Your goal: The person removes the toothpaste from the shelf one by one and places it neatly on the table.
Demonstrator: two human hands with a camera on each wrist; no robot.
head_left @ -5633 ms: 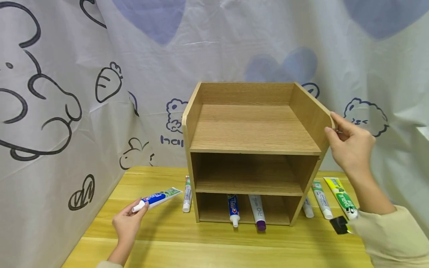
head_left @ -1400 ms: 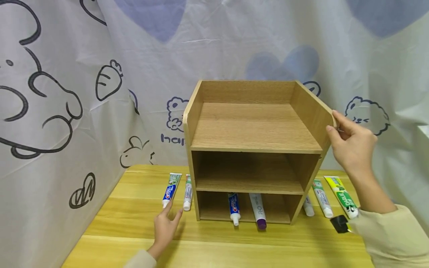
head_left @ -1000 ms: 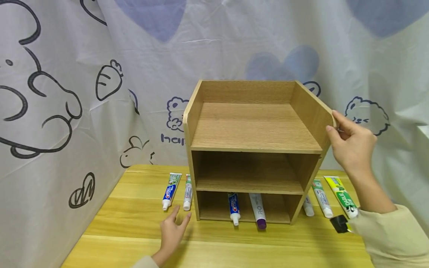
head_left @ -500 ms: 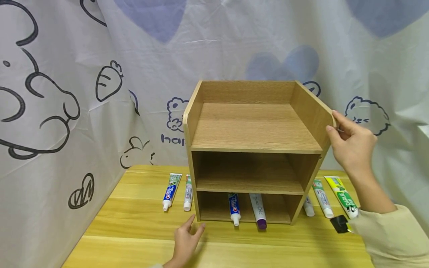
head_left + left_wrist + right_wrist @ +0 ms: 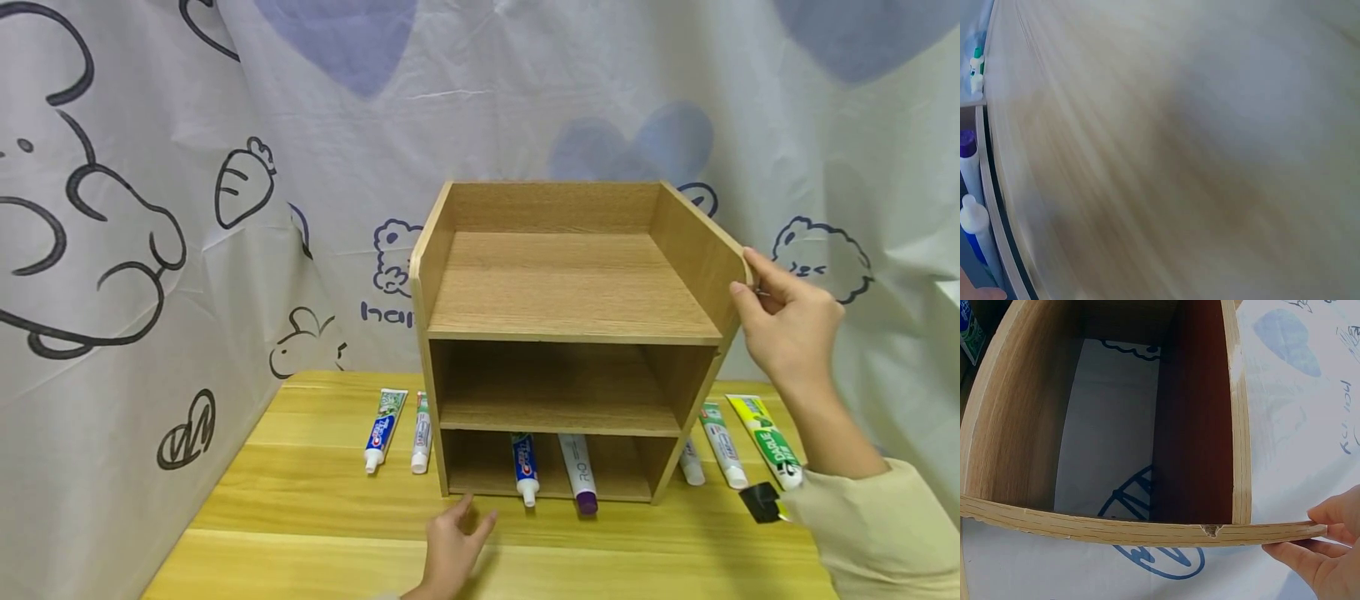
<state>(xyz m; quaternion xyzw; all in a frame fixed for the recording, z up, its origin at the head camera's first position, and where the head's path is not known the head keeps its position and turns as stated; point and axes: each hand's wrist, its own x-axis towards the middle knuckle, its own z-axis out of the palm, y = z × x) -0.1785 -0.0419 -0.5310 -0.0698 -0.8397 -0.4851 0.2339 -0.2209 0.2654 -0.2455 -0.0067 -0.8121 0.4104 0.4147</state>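
My right hand (image 5: 795, 329) pinches the front edge of the right side panel of a wooden shelf unit (image 5: 570, 283). Thumb and fingers sit on either side of that panel in the right wrist view. Low in front of the unit, my left hand (image 5: 452, 550) holds nothing, thumb and index finger spread. Nearest to it, a blue toothpaste tube with a white cap (image 5: 525, 467) pokes out of the bottom compartment. Beside that lies a white toothpaste tube with a purple cap (image 5: 577, 471). A blue-and-green toothpaste tube (image 5: 384, 429) lies on the table left of the unit.
A white-and-green tube (image 5: 422, 433) lies close along the unit's left side. Right of the unit are a partly hidden white tube (image 5: 692, 467), another white-and-green tube (image 5: 723, 446) and a yellow-and-green tube (image 5: 765, 437). A printed curtain (image 5: 315, 167) hangs behind the wooden table (image 5: 300, 533).
The blue-and-green toothpaste tube, earlier in my left hand, was laid on the table and let go. My left hand has since moved right, towards the unit's front. The right hand keeps its grip.
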